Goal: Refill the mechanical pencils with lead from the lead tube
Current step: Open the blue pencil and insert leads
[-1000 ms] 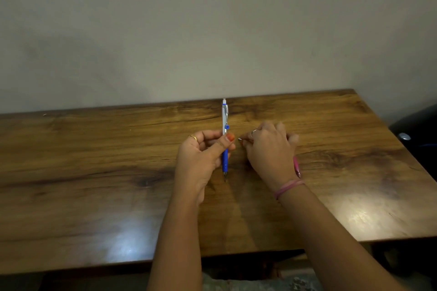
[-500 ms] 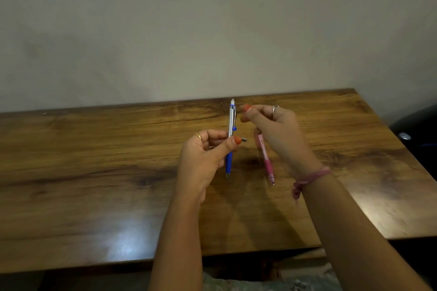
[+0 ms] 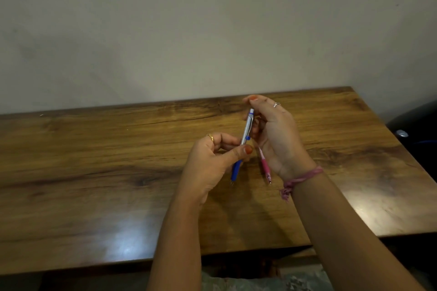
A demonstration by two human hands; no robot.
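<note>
Nearest you: your two forearms come up over the near edge of the worktop (image 3: 94, 208), which runs bare and wide to your left.
Left hand (image 3: 208, 163): its grip is closed round the blue pencil (image 3: 243, 144), thumb across the barrel, tip down above the wood.
Right hand (image 3: 274, 134): it holds the pink pencil (image 3: 264, 165) tucked under the palm, tip down, while thumb and forefinger arch over the blue pencil's cap.
Change: a second ago this hand was down on the wood; it has risen with the pink pencil and closed in on the blue cap.
Meaning: you look ready to pull the cap, so filling has not begun.
Lead tube: not visible; I cannot tell where it is.
Room: both pencils hang above the middle, well clear of every edge; beyond is a plain wall (image 3: 212, 30), and something dark (image 3: 416, 125) sits past the right edge.
</note>
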